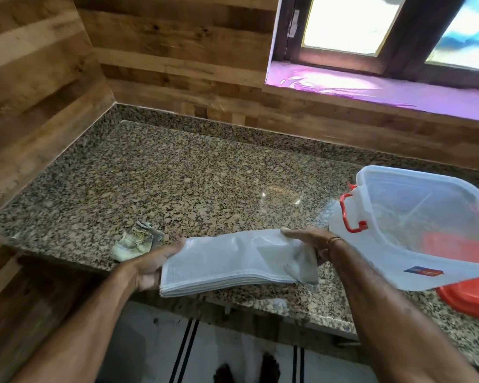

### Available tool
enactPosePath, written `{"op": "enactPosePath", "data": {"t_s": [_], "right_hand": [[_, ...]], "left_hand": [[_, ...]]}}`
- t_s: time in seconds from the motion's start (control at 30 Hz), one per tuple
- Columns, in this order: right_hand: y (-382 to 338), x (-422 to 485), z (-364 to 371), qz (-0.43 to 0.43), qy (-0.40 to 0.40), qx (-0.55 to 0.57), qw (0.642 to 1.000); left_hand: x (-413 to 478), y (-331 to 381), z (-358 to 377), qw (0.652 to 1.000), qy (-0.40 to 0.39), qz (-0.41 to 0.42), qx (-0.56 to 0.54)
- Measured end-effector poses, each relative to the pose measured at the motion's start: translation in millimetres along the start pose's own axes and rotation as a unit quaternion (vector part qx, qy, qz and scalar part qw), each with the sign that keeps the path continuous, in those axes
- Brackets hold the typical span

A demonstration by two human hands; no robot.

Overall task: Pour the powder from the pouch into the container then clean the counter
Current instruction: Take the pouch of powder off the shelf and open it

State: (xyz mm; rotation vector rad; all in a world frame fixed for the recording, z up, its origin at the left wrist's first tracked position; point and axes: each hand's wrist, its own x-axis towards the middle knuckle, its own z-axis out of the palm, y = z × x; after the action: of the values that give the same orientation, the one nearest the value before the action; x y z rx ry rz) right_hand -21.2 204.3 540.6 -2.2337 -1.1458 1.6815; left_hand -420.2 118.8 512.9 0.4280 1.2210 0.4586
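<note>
A flat, translucent white pouch (233, 262) is held level over the front edge of the granite counter (177, 183). My left hand (150, 268) grips its left end and my right hand (310, 240) grips its right end. To the right stands an open clear plastic container (393, 252) with red clip handles (349, 214); pale powder lies inside it. A crumpled cloth (134, 241) rests on the counter just beyond my left hand.
A red lid (470, 297) lies at the counter's right front edge beside the container. Wood-panelled walls enclose the counter at the back and left. A window with a ledge (385, 89) sits above at the right. The tiled floor and my feet show below.
</note>
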Motion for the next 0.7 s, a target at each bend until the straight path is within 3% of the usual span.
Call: {"op": "enactPosePath", "data": {"t_s": [0.2, 0.37, 0.47, 0.7], "right_hand": [[6.0, 10.6, 3.9, 0.027, -0.039, -0.052, 0.998], [21.0, 29.8, 19.0, 0.022, -0.079, 0.028, 0.996], [19.0, 20.7, 29.6, -0.015, -0.049, 0.051, 0.997], [11.8, 0.8, 38.1, -0.081, 0.007, 0.114, 0.990]], "left_hand": [[7.6, -5.4, 7.5, 0.999, -0.007, 0.021, -0.026], [17.4, -13.4, 8.4, 0.998, 0.029, 0.027, -0.055], [18.3, -15.2, 21.0, 0.997, 0.038, 0.017, -0.062], [9.7, -25.7, 37.5, 0.984, 0.138, 0.083, -0.081]]}}
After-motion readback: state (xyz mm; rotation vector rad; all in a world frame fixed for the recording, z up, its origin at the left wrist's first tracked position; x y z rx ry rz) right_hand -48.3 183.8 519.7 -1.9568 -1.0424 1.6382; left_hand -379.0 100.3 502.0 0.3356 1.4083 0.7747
